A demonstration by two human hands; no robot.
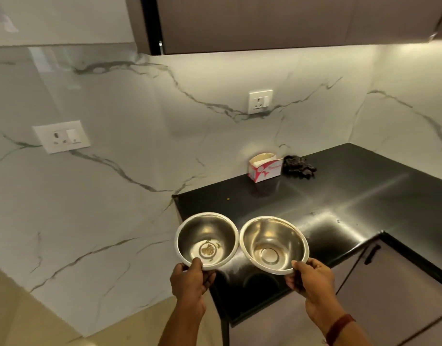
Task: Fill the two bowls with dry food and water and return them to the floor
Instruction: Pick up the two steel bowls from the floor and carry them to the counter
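Note:
Two steel bowls are held side by side above the near left corner of a black countertop (340,196). My left hand (191,280) pinches the near rim of the left bowl (206,233), which has a few bits of dry food stuck at its bottom. My right hand (310,278) grips the near rim of the right bowl (273,242), which looks bare inside. The two rims almost touch each other.
A small red-and-white open carton (265,168) and a dark crumpled cloth (298,167) sit at the back of the counter by the marble wall. Two wall sockets (260,101) (61,136) are on the wall. Cabinet doors (390,283) are below, dark cupboards (265,21) above.

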